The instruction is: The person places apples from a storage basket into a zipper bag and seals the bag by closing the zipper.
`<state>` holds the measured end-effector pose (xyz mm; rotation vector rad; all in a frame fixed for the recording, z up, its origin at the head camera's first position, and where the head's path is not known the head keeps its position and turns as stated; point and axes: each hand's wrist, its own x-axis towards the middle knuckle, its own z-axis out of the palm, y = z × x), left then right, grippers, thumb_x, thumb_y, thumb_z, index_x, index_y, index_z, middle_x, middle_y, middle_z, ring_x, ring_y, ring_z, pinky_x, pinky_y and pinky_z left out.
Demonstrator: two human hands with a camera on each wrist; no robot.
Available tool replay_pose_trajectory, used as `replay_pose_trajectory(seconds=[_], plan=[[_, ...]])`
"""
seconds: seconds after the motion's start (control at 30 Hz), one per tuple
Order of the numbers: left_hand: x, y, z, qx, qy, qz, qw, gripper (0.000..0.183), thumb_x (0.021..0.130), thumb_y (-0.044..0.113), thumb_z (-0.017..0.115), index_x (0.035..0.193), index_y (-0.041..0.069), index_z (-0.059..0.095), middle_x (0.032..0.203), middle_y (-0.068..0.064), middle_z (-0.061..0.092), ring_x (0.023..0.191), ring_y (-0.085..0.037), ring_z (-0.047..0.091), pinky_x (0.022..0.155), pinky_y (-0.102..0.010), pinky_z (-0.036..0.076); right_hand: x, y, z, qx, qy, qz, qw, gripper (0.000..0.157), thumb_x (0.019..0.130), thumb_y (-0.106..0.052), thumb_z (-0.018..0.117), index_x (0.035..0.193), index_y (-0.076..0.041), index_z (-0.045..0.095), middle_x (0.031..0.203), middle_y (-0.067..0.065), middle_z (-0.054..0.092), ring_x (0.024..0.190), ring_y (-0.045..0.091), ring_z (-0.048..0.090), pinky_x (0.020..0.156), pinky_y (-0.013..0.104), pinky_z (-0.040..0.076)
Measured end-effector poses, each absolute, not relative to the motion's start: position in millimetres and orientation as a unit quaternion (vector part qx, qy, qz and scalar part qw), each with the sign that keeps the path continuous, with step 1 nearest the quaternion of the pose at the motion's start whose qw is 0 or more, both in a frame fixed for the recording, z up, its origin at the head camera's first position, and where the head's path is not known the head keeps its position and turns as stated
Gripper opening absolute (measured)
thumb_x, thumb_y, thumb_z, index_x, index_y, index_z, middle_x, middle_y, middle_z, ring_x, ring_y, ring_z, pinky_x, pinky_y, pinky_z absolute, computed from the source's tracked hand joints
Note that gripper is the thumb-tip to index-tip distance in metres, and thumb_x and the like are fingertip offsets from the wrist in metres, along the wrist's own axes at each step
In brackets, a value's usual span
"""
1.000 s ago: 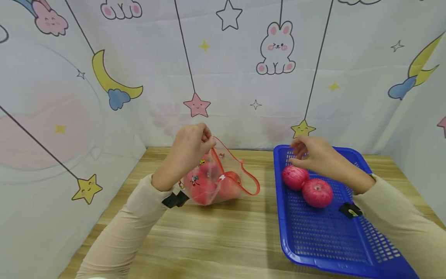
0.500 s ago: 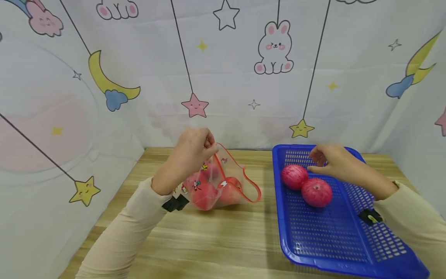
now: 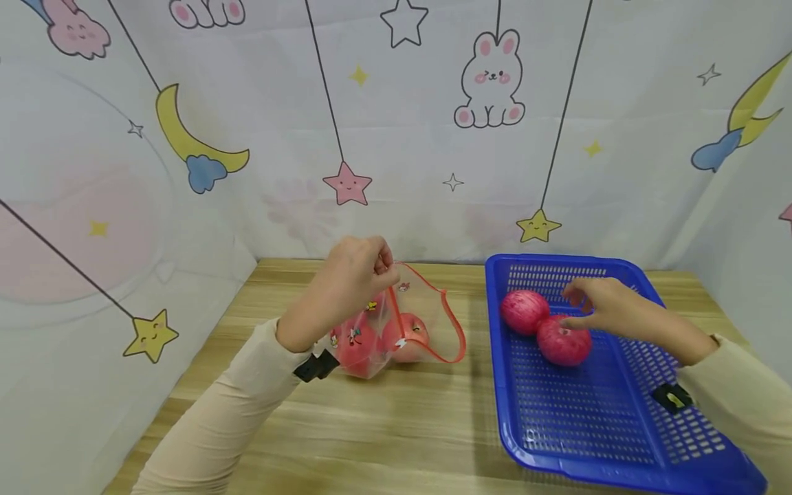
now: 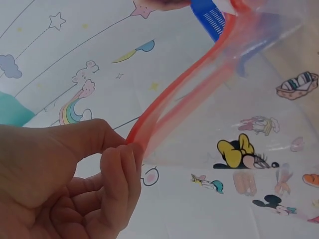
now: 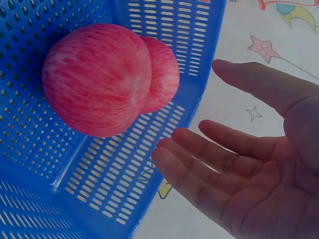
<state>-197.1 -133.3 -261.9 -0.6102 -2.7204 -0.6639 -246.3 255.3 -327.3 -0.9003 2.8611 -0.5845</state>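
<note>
No words, numbers or brand names can be read anywhere. The clear bag (image 4: pixel 249 149) carries only small cartoon-character prints, and the backdrop cloth (image 3: pixel 396 124) shows only drawn stars, moons, clouds and rabbits, without lettering.

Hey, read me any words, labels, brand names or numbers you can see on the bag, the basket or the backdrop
There is no readable text in any view.
The clear bag, pinched by the left hand, bears only cartoon figures.
The blue basket by the right hand is plain.
The backdrop shows only drawings.
</note>
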Motion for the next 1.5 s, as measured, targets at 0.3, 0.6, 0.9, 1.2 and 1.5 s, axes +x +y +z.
replay_pose_trajectory(seconds=[0.3,0.6,0.9,1.2,1.5], plan=[[-194.0,-131.1,-263.8,-0.23,-0.938,-0.246,0.084,0.011,0.089,0.006,0.07,0.081,0.005,0.063,0.07,0.001,0.06,0.06,-0.012,0.054,0.058,-0.025,0.048,-246.5,263.2,-337.3,-0.298,0.933,-0.181,0.091,0.062,0.08,-0.029,0.083,0.115,0.015,0.058,0.1,0.015,0.066,0.086,0.029,0.062,0.073,0.044,0.055],[-190.2,-131.1,-265.7,-0.247,-0.934,-0.242,0.089,0.008,0.089,0.007,0.07,0.083,0.006,0.064,0.071,0.003,0.062,0.061,-0.01,0.056,0.059,-0.024,0.05,-247.2,267.9,-349.6,-0.308,0.931,-0.17,0.093,0.072,0.073,-0.033,0.087,0.114,0.017,0.057,0.099,0.016,0.065,0.091,0.033,0.062,0.076,0.047,0.055],[-189.4,-132.0,-267.1,-0.246,-0.933,-0.249,0.088,0.007,0.089,0.005,0.066,0.082,0.007,0.064,0.07,0.003,0.061,0.058,-0.009,0.055,0.057,-0.025,0.049,-246.5,267.1,-364.8,-0.304,0.933,-0.179,0.073,0.074,0.069,-0.032,0.09,0.112,0.017,0.056,0.099,0.019,0.064,0.09,0.033,0.061,0.076,0.047,0.055],[-190.3,-132.2,-269.3,-0.255,-0.925,-0.271,0.082,0.005,0.089,0.003,0.067,0.084,0.003,0.065,0.071,0.0,0.064,0.054,-0.008,0.056,0.057,-0.025,0.051,-248.8,265.9,-375.9,-0.303,0.934,-0.187,0.038,0.079,0.066,-0.033,0.09,0.11,0.021,0.054,0.091,0.018,0.063,0.081,0.028,0.062,0.069,0.041,0.055],[-187.0,-132.2,-269.9,-0.247,-0.926,-0.28,0.061,0.007,0.089,0.007,0.071,0.086,0.003,0.066,0.07,0.002,0.064,0.057,-0.009,0.057,0.058,-0.024,0.051,-249.3,262.5,-383.6,-0.291,0.935,-0.196,0.041,0.069,0.063,-0.031,0.092,0.1,0.015,0.055,0.08,0.007,0.059,0.07,0.019,0.058,0.062,0.035,0.053]])
